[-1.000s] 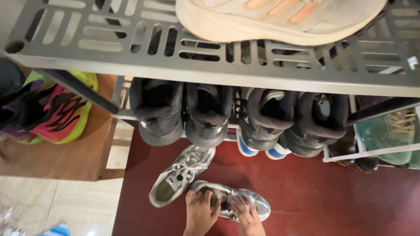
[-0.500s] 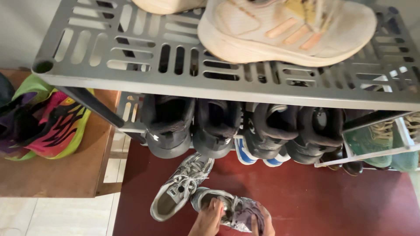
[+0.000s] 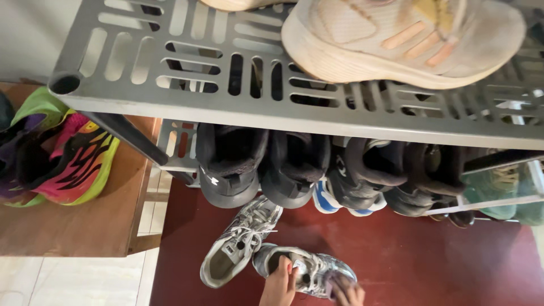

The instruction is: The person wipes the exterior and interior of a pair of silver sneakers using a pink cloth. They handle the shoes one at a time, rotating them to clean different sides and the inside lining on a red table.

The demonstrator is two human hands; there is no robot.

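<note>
Head view: left hand [image 3: 279,286] grips silver sneaker [image 3: 306,271]; right hand [image 3: 348,293] presses its toe, fingers curled

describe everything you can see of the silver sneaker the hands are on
The silver sneaker is a low running shoe with a shiny metallic mesh-like upper, white laces and a dark opening. It lies on the dark red floor, toe pointing right, beside its mate, below the grey rack. The left hand grips its collar, fingers inside the opening; the right hand covers the toe.
</note>
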